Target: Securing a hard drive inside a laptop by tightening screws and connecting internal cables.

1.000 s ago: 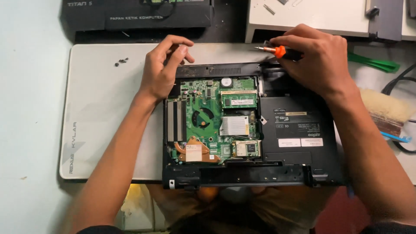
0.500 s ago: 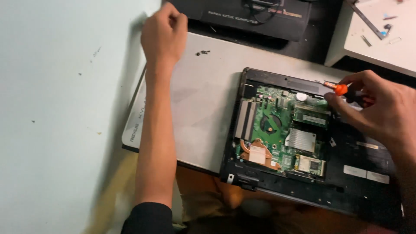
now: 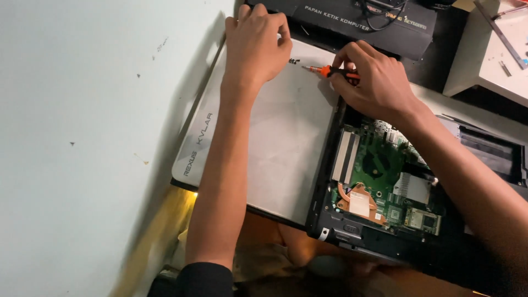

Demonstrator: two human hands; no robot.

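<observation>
My right hand grips a small orange-handled screwdriver, its tip pointing left over the white mat. My left hand rests at the mat's far edge, fingers curled beside a few small dark specks, just left of the screwdriver tip; whether it pinches anything is hidden. An opened black laptop lies on the mat's right side, showing a green circuit board, a copper heat pipe and a fan.
A long black box lies beyond the mat. A white box with small metal parts sits at the top right. The pale table surface stretches to the left. The near edge of the table is below.
My right hand has carried the screwdriver left, off the laptop, to meet my left hand at the mat's far edge. The view has swung left.
</observation>
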